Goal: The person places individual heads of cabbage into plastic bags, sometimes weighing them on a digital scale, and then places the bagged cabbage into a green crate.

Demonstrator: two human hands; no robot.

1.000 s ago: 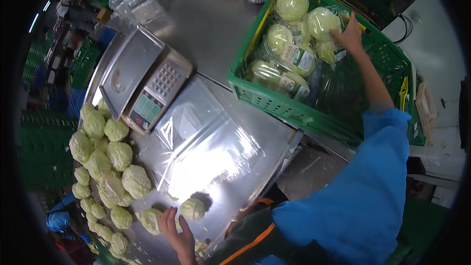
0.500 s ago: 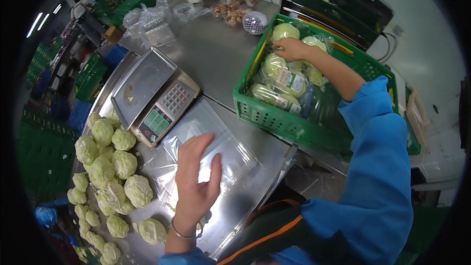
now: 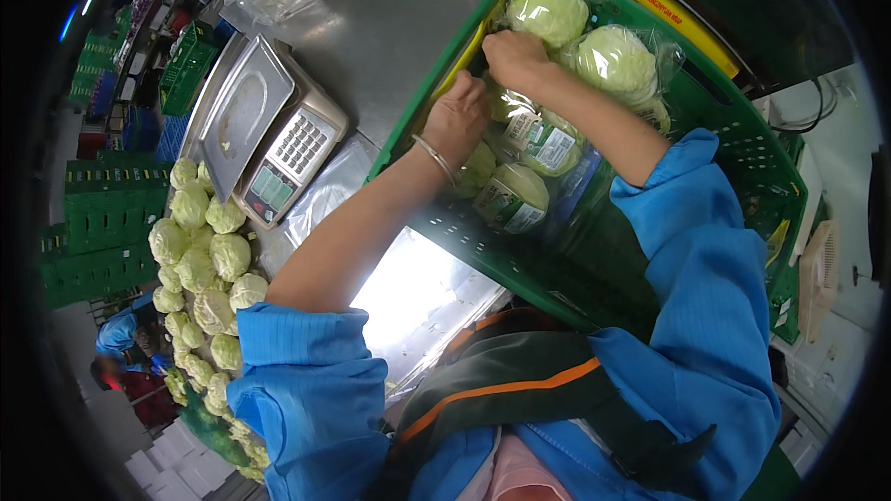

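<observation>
Both of my hands are inside the left side of a green plastic crate [image 3: 436, 241]. My left hand [image 3: 459, 116], with a bangle on its wrist, is closed beside the crate's left wall. Just to its right, my right hand [image 3: 515, 60] is curled downward among the cabbages. What the fingers of either hand hold is hidden. Around them lie several cabbages in clear film: a wrapped cabbage [image 3: 548, 11] at the far end, another wrapped cabbage [image 3: 615, 65] to its right, and labelled ones [image 3: 512, 197] nearer me.
Left of the crate stands a weighing scale [image 3: 288, 153] with a metal pan. Several unwrapped cabbages [image 3: 195, 269] are piled along the table's left side. Clear plastic bags [image 3: 329, 181] lie between scale and crate. A co-worker [image 3: 125, 334] in blue is at far left.
My left hand has moved from above the plastic bags into the crate and has closed. My right hand stays among the wrapped cabbages. The view has shifted toward the crate.
</observation>
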